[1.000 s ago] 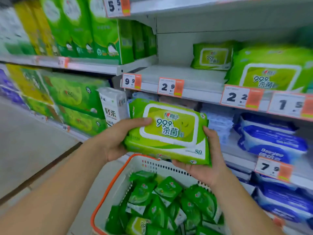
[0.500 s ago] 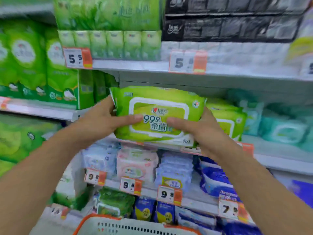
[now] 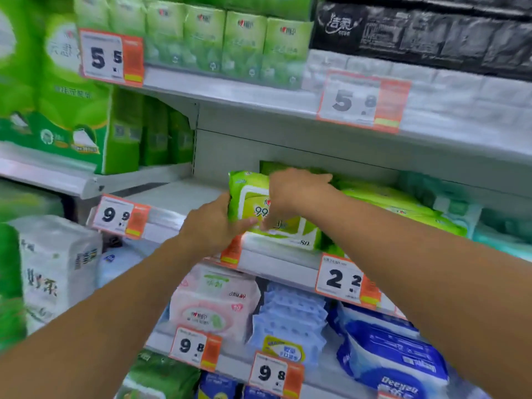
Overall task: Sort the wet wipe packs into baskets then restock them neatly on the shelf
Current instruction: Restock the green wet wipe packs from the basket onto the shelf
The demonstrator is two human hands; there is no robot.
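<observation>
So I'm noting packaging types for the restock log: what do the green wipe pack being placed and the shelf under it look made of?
The green wipe pack looks like soft, glossy plastic film: it has a sheen and rounded, pillowy edges between the left hand and right hand. The shelf looks like pale grey painted metal, flat with a soft sheen, though blur leaves that uncertain.

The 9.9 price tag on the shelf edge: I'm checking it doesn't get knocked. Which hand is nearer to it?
Left. The left hand grips the green wipe pack just right of the 9.9 price tag; the right hand lies farther right, atop the pack.
</observation>
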